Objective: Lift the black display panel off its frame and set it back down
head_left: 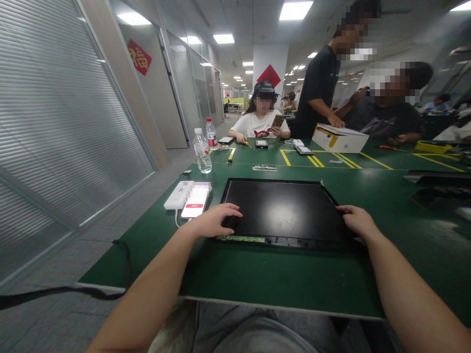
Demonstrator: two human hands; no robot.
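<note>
A black flat display panel [283,206] lies face up on the green table, with a narrow green circuit strip [243,239] showing along its near edge. My left hand [213,220] rests over the panel's left side, thumb and fingers spread apart. At the right edge, my right hand [358,221] grips the panel, thumb on the rim and the other fingers partly hidden along the side. Left of the panel, a phone [196,198] with a lit screen leans on a white box-shaped device [179,194], a white cable beside them.
A clear water bottle [202,152] and a red-capped bottle [211,133] stand at the back left. Across the green table [279,279], a seated person holds a phone [277,121]. Two more people are near a white box [340,138]. A black strap [73,293] hangs off the left corner.
</note>
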